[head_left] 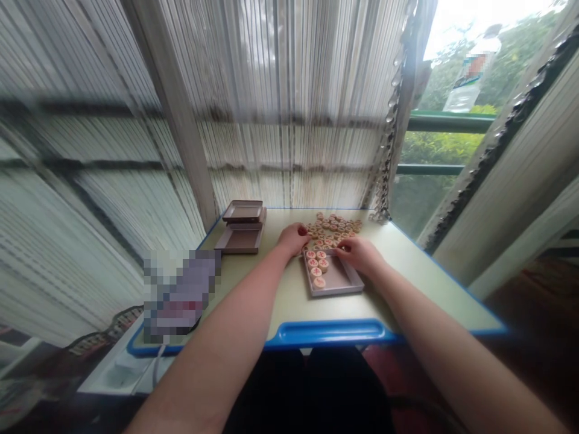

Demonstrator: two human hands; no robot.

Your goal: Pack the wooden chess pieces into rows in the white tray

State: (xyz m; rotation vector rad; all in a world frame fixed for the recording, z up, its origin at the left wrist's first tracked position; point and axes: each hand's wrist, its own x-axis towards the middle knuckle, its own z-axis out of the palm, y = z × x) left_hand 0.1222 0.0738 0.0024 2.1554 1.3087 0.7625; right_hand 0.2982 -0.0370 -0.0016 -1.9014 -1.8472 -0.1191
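Many discs (333, 227) between and beyond left hand (293, 239), right hand (362, 254); both curled, grip unclear.

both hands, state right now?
Left hand: fingers curled at the left edge of the loose pieces; grip can't be told.
Right hand: fingers bent by the tray's far edge; grip can't be told.
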